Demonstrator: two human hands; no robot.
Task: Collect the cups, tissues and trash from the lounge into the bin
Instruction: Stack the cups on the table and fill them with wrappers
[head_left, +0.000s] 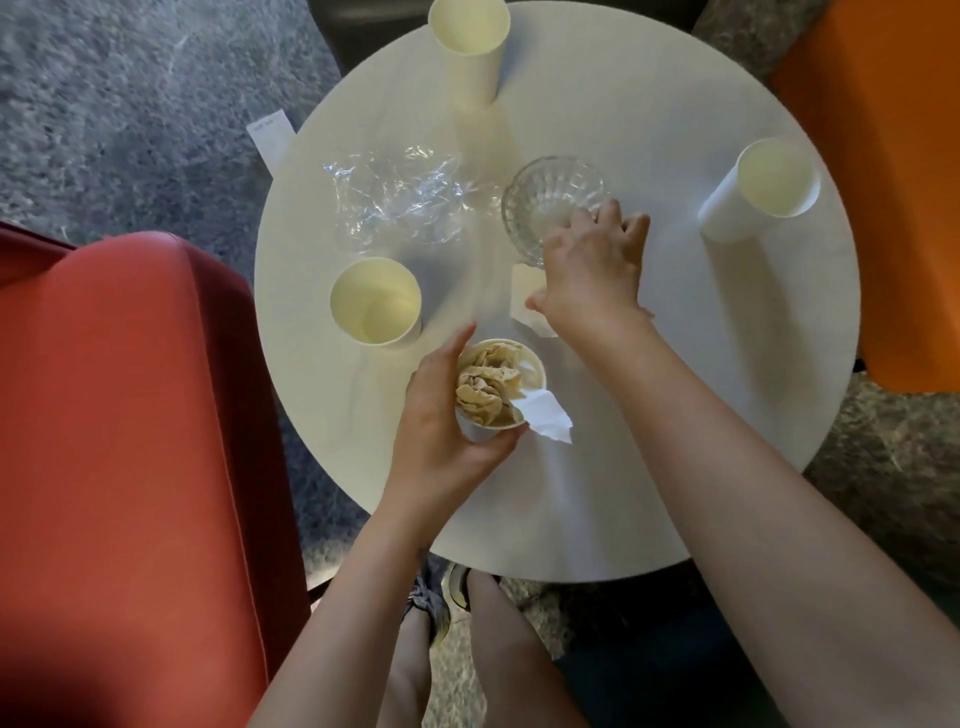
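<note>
My left hand (441, 421) grips a white paper cup (530, 364) stuffed with crumpled brown tissue (488, 387); a white tissue (545, 418) pokes out of its right side. My right hand (589, 270) reaches over the round white table (649, 415), its fingers on the rim of a clear glass bowl (550, 200), and it covers part of a small white paper (522, 291). Three empty paper cups stand around: one at the back (470, 49), one at the right (761, 189), one at the left (375, 301). Crumpled clear plastic wrap (397, 200) lies left of the bowl.
A red armchair (124, 441) stands close on the left and an orange seat (893, 182) on the right. A paper slip (272, 137) lies on the grey carpet beyond the table's left edge. My feet show under the near edge.
</note>
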